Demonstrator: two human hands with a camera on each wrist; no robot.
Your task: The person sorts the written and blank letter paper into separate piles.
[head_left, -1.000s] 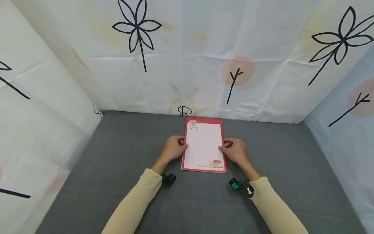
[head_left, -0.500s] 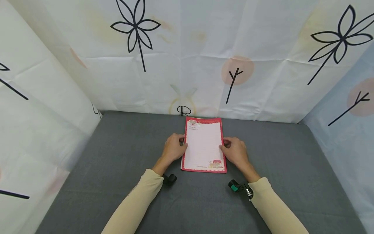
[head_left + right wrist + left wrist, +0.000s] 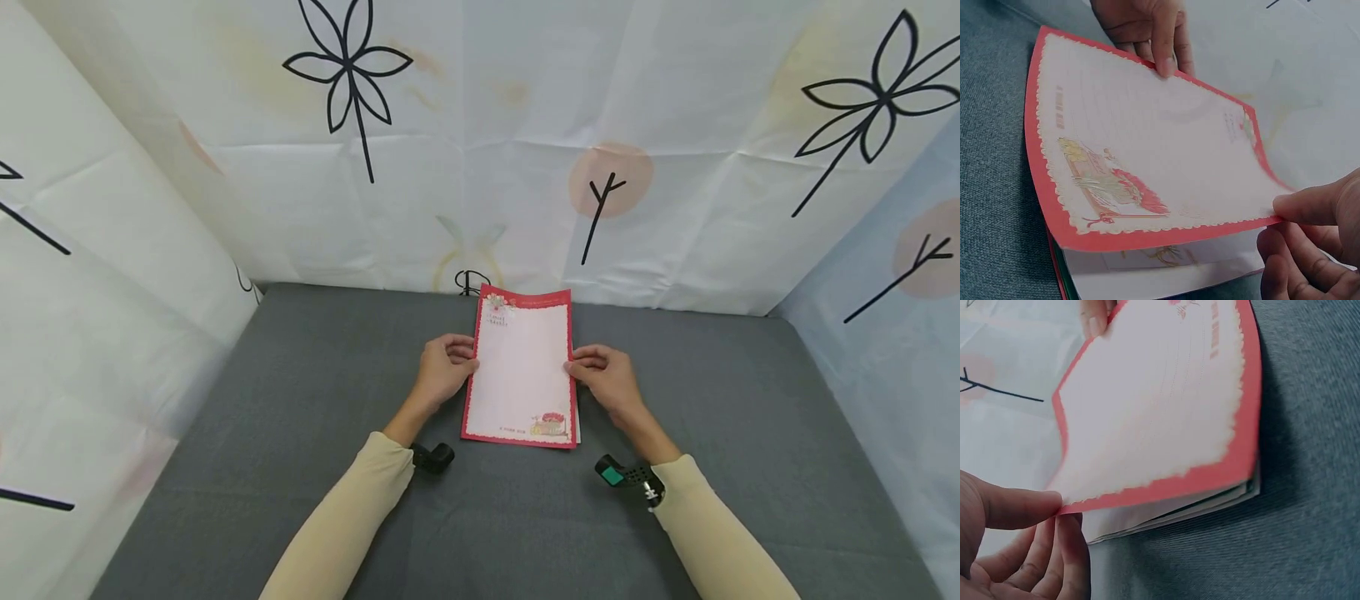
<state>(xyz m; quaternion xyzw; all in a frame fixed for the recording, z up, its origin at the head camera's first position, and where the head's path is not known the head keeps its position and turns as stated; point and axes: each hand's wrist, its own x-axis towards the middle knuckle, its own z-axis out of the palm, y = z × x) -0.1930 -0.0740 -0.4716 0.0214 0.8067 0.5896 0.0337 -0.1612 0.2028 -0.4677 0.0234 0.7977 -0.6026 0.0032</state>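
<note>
Between both hands, a sheet of letter paper (image 3: 522, 375) with a red scalloped border is held along its long sides. My left hand (image 3: 444, 371) pinches its left edge; the thumb lies on top with fingers beneath in the left wrist view. On the opposite edge, my right hand (image 3: 611, 383) pinches it the same way. The letter paper (image 3: 1154, 137) bows upward at the held edges and has a small red-and-yellow drawing in one corner. Under it lies a stack of other sheets (image 3: 1166, 275), partly hidden, with a gap showing between.
A grey cloth (image 3: 330, 417) covers the table. White fabric walls (image 3: 465, 125) with black flower prints stand behind and at the sides. A black wrist camera (image 3: 433, 458) sits on the left wrist and another camera (image 3: 621, 473) on the right.
The bordered sheet has risen off the stack and now curves at its far edge. Both hands have moved up slightly with it, and a white sheet edge shows below at the right.
</note>
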